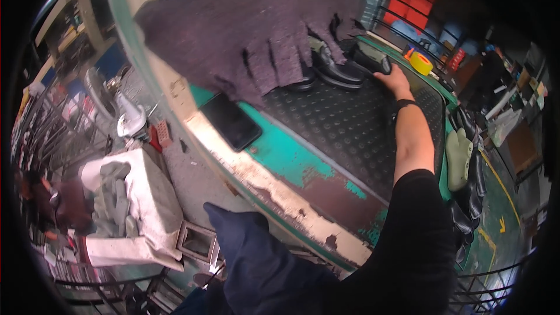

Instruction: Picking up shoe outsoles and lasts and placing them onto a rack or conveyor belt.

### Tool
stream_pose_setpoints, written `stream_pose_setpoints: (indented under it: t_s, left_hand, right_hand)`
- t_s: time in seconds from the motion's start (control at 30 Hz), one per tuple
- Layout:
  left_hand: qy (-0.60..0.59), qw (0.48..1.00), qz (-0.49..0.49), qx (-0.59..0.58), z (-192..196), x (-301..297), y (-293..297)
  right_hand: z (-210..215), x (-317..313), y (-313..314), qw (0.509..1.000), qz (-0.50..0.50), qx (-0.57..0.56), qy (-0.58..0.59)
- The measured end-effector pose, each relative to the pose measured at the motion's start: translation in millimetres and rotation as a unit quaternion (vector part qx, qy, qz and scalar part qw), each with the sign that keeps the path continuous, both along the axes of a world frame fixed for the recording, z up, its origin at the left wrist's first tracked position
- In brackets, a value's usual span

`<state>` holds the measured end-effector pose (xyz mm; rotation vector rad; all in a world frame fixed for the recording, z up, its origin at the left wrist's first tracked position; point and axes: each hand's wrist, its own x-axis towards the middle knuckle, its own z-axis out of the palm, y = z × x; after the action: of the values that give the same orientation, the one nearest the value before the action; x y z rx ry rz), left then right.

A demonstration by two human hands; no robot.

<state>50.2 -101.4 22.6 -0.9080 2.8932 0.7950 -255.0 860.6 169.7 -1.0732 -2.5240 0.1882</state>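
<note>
My right hand (396, 80) reaches to the far side of a dark studded conveyor belt (332, 122). Its fingers close on the near end of a black shoe (371, 57) with something greenish in its opening. Left of it, another black shoe (337, 71) lies on the belt, partly under a slit purple-brown fabric curtain (251, 29). The toe of a further black shoe (301, 84) pokes out below the strips. A dark wristband (402, 105) circles my right wrist. My left hand is out of view.
A black phone (231, 121) lies on the worn green ledge. Beyond the belt sits a yellow tape roll (420, 63). A green shoe last (459, 159) and several black shoes stand along the right. A pale cloth-lined container (157, 195) holds grey-green pieces at left.
</note>
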Motion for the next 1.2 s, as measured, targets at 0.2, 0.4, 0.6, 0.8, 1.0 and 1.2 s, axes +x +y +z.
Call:
stream_pose_setpoints:
  t_s: [0.2,0.4,0.6,0.8,1.0,1.2]
  left_hand:
    - [0.014,1.0,-0.017,0.005,5.7,-21.9,10.8]
    - [-0.011,0.998,-0.059,0.004,17.2,-51.1,24.8]
    - [-0.014,0.99,-0.139,0.022,41.6,-70.8,25.2]
    - [0.154,0.938,-0.292,0.104,53.5,-81.7,65.6]
    - [0.217,0.845,-0.411,0.264,54.7,-101.1,128.6]
    - [0.111,0.641,-0.462,0.603,82.1,-114.1,193.5]
  right_hand:
    - [21.3,-9.6,13.2,0.984,-0.037,0.012,-0.172]
    - [12.1,6.4,-2.5,0.995,-0.009,-0.095,0.003]
    - [19.7,40.8,-45.1,0.994,-0.056,-0.098,-0.002]
    - [14.1,109.7,-97.2,0.999,0.003,-0.05,-0.006]
    - [8.6,152.1,-134.7,0.976,0.037,-0.168,0.131]
    - [32.7,188.0,-272.4,0.4,0.446,-0.776,0.198]
